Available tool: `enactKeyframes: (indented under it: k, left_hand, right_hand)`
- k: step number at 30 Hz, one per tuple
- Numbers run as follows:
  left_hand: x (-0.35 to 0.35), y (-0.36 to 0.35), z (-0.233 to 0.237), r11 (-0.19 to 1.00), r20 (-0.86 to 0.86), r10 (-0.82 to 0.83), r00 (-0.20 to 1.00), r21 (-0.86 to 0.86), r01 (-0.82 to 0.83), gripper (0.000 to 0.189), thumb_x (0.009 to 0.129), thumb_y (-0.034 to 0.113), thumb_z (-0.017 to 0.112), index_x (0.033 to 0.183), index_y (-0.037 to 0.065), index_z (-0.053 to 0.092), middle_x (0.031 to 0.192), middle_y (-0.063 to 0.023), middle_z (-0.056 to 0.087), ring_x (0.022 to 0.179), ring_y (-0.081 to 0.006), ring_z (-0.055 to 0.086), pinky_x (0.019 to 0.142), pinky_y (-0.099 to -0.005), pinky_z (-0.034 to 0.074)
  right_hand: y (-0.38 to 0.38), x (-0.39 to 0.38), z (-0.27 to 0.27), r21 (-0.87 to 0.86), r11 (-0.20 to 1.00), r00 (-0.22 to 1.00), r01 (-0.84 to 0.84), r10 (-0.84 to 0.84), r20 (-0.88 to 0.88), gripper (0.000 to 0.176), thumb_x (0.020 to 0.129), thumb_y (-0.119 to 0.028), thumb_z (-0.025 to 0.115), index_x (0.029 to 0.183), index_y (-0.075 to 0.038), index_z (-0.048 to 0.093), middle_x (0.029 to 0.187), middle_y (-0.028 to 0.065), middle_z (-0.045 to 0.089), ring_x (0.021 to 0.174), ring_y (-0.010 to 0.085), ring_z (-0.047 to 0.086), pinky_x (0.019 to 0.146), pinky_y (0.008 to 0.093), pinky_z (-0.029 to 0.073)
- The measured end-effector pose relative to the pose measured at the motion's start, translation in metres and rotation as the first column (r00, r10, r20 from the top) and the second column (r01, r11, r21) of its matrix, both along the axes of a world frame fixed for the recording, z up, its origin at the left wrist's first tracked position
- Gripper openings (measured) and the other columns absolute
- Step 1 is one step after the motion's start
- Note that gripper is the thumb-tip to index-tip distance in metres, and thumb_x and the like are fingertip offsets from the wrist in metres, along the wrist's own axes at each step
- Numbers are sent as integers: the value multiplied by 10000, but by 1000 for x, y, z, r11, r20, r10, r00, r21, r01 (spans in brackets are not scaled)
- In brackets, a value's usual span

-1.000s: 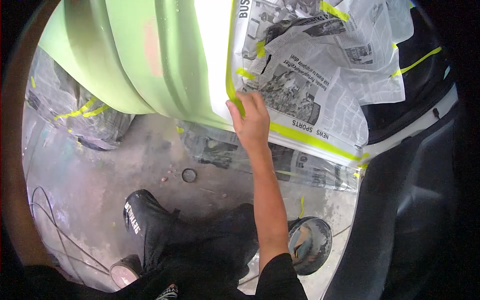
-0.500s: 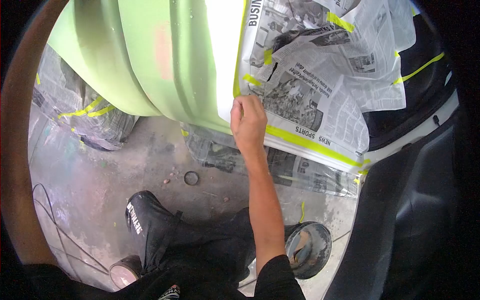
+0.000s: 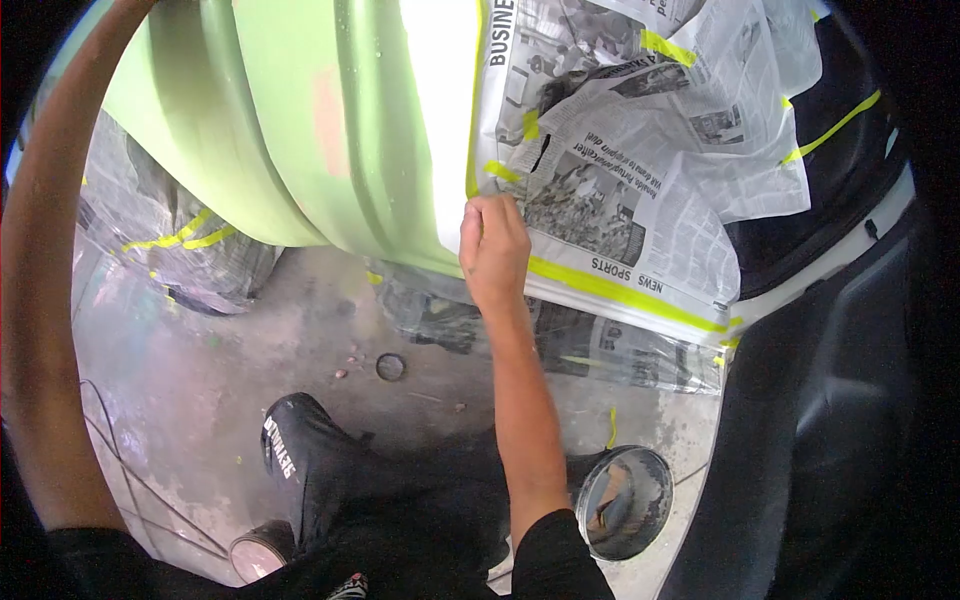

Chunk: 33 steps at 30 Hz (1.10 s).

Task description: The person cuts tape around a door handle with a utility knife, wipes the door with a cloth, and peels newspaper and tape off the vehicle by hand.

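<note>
My right hand [image 3: 497,248] is closed at the lower corner of a car body, its fingers curled against the edge where two strips of yellow-green masking tape [image 3: 620,292] meet. What the fingers pinch, if anything, is hidden. Right beside it lies newspaper [image 3: 590,205] taped over the opening. On its other side is a curved panel [image 3: 300,130] in light green, with a pinkish patch and a bright white strip. My left arm [image 3: 45,330] reaches up along the left side, and its hand is cut off at the top edge.
Below the panel hangs more newspaper under clear plastic [image 3: 450,320]. A wrapped wheel [image 3: 205,245] stands at left. On the floor are a black ring [image 3: 390,367], a cable [image 3: 150,500], a pinkish can [image 3: 258,555] and a dark bucket [image 3: 628,505]. A black door panel [image 3: 800,430] borders the right.
The view has shifted slightly. My left arm has swung further into view, reaching up toward the top edge. My right hand stays at the taped corner, still closed.
</note>
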<state>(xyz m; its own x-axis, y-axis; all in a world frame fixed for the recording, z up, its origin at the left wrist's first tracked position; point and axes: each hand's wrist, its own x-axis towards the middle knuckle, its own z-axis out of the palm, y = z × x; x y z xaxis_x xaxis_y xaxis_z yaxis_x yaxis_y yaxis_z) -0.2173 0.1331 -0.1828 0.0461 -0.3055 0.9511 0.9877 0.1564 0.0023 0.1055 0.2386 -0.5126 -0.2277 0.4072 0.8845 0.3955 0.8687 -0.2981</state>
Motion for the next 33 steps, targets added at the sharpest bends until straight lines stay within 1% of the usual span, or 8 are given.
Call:
enactKeyframes:
  k: [4,5,6,7,8,12,22,33]
  left_hand:
    - [-20,14,6,998,-23,-38,999,45,39,231,995,178,577,1138,-1,604,1115,-240,646,1044,-427,633,918,-469,486]
    - [-3,-12,11,666,169,477,863,-710,-229,984,1029,707,287,1624,-38,46,1706,-251,-2,1578,-405,44,1293,-518,23]
    - [-41,11,9,978,-64,129,990,-159,-138,464,1084,236,415,1342,-150,408,1258,-316,524,1134,-434,560,1009,-519,471]
    - [-68,14,14,975,-30,219,975,55,-217,413,963,419,653,1158,59,714,1143,-168,702,1035,-363,669,897,-425,528]
    - [-56,12,12,997,-12,78,997,29,-77,530,959,511,620,1164,33,723,1170,-220,701,1075,-400,664,949,-452,513]
    - [-40,12,14,997,-32,54,998,63,-52,305,950,312,687,1094,47,735,1097,-178,714,1044,-349,678,952,-418,512]
    - [-35,14,13,998,3,32,999,50,-32,301,926,313,690,1072,53,730,1095,-158,709,1036,-342,676,949,-422,512]
    - [-37,14,14,997,-29,36,999,75,-34,288,908,306,690,1034,54,747,1048,-157,714,982,-348,686,906,-431,528]
  right_hand:
    - [7,-3,-2,-63,998,999,-26,23,-47,79,896,-16,653,936,-1,587,867,170,588,787,378,595,715,458,491]
    - [6,0,-2,-123,991,997,-54,47,-53,82,898,-37,657,938,-5,593,884,174,591,813,393,596,735,476,491]
    - [5,2,0,-179,980,995,-86,75,-67,89,901,-57,662,939,-9,598,901,178,594,839,407,596,755,493,492]
    - [2,5,3,-171,981,995,-90,81,-60,106,905,-72,671,964,-7,611,914,179,602,851,405,605,761,487,498]
    - [-2,10,6,-159,982,994,-97,89,-59,126,910,-86,680,989,-6,623,927,180,611,862,403,613,768,481,503]
    - [-10,10,15,-171,984,997,-58,49,-55,220,919,-139,713,1087,-9,659,976,185,637,906,393,642,796,461,520]
    - [-6,0,13,-19,999,999,30,-30,-32,61,872,-30,631,881,-7,575,877,168,578,849,392,607,749,501,485]
    - [-14,6,29,-223,966,986,-130,102,-132,125,938,-113,674,969,-2,624,935,169,617,874,404,643,775,493,517]
